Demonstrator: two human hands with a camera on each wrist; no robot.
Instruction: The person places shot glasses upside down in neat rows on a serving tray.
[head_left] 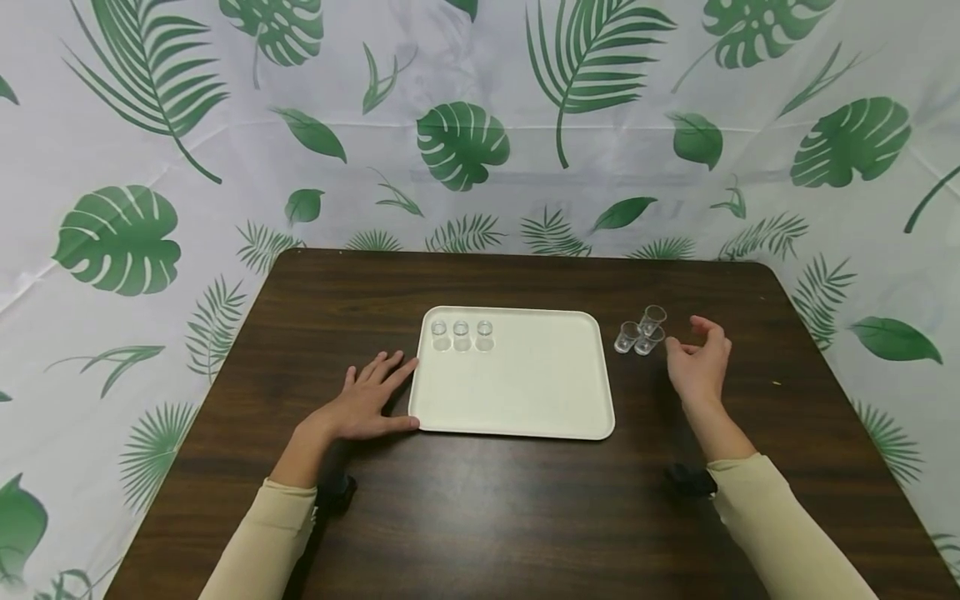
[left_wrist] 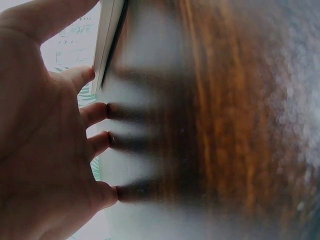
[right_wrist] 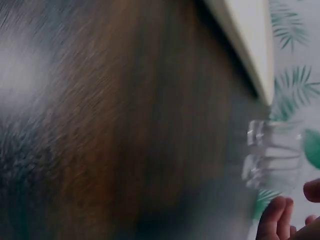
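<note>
A cream rectangular tray [head_left: 517, 375] lies on the table, and three small clear shot glasses [head_left: 461, 335] stand in a row near its back left corner. My left hand [head_left: 363, 406] is spread at the tray's left side, thumb at the near corner and index fingertip at the left rim. Its other fingertips rest on the table in the left wrist view. To the right of the tray, three more shot glasses [head_left: 649, 341] stand upright in a tight cluster, mouths up. My right hand [head_left: 701, 367] hovers just right of them, fingers loosely bent, thumb and fingers apart, holding nothing.
The dark wooden table [head_left: 480, 517] has rounded back corners. Behind it hangs a white cloth [head_left: 360, 192] printed with green leaves. A dark strap-on device [head_left: 337, 493] sits at the left wrist, with another [head_left: 688, 481] at the right. A small yellow speck [head_left: 776, 383] lies at right.
</note>
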